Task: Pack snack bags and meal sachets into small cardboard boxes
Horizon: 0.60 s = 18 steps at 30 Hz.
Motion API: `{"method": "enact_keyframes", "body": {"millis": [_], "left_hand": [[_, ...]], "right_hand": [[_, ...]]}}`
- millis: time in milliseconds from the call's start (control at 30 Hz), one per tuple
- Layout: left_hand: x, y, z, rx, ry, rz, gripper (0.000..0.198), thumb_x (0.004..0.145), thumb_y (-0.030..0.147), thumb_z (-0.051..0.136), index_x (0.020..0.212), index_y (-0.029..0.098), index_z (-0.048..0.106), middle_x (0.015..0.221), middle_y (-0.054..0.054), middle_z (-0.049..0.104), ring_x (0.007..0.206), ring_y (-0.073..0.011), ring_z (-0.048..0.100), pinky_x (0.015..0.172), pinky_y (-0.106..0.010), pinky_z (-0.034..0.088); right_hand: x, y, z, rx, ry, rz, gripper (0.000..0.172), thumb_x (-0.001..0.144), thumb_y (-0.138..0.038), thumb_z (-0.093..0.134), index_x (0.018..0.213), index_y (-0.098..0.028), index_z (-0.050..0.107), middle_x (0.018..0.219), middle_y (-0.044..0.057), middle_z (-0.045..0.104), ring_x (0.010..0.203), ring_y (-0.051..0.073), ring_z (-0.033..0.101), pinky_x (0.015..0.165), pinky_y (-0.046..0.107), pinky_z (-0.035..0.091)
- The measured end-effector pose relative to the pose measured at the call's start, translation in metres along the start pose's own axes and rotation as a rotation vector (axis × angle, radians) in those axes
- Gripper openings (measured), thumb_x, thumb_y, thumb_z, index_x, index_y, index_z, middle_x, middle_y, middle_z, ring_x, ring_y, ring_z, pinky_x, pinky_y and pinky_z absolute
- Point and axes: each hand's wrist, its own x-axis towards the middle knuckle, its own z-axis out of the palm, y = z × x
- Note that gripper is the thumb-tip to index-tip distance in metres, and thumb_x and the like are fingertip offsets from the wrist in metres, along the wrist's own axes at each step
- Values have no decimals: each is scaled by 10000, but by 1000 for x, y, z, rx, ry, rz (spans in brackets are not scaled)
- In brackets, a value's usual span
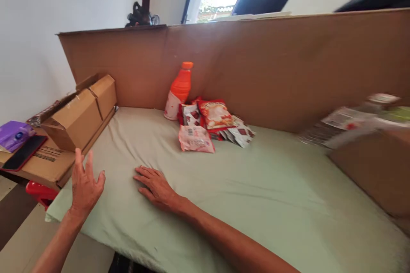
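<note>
My left hand (85, 185) is raised near the left edge of the cloth-covered table, fingers spread, holding nothing. It is nearest to the brown cardboard boxes on the left. My right hand (156, 187) lies palm down over the pale green cloth (256, 187), fingers stretched out and empty. Beyond it, an orange-capped bottle (179, 89) leans against the cardboard wall. Beside the bottle is a pile of snack packets: a red and cream packet (215, 114), a pink packet (196, 139) in front, and silvery white packets (240, 132) to the right.
A cardboard wall (256, 68) runs along the back. An opened carton (78, 115) rests on a flatter box (51, 158), with a purple pack (16, 135) and a dark phone-like slab (24, 153). Blurred clear plastic containers (349, 121) stand at right. A red stool (40, 192) shows below left.
</note>
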Motion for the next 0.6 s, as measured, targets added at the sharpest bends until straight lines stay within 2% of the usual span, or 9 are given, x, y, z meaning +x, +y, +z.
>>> {"method": "enact_keyframes", "body": {"millis": [100,167,333,467,600], "left_hand": [[-28,24,18,-1,-257,139,496,942,340,516,1368,92,571,1541,-295,430,1380,-416,493,1115,-565,398],[-36,37,23,-12,-317,184,447,958,332,467,1321,124,626,1469,-254,541,1377,-405,495,1134,-586,361],[-36,52,15,34,-363,212,519,999,339,349,1390,79,571,1514,-262,490,1428,-404,415,1155,-590,302],[-40,58,6,90,-378,210,510,1008,347,327,1411,122,544,1547,-223,464,1442,-374,392,1149,-557,309],[-45,62,1,115,-367,200,499,1010,347,323,1408,136,537,1545,-215,469,1432,-362,402,1133,-533,324]], "right_hand": [[-56,-7,-10,-115,-3,71,470,981,-263,532,1446,-218,574,1573,136,476,1487,292,392,1189,546,344],[-87,-13,-15,-149,-8,135,474,995,-276,513,1464,-222,556,1587,126,459,1496,289,377,1198,545,332],[-154,-17,-26,-150,10,240,479,1003,-300,515,1475,-224,543,1608,103,429,1511,279,350,1215,539,299],[-200,-3,-40,-11,107,294,456,965,-295,575,1420,-265,596,1589,85,463,1504,280,365,1214,569,281],[-232,13,-56,82,187,320,403,933,-282,600,1325,-215,664,1530,120,535,1455,283,443,1198,551,321]]}}
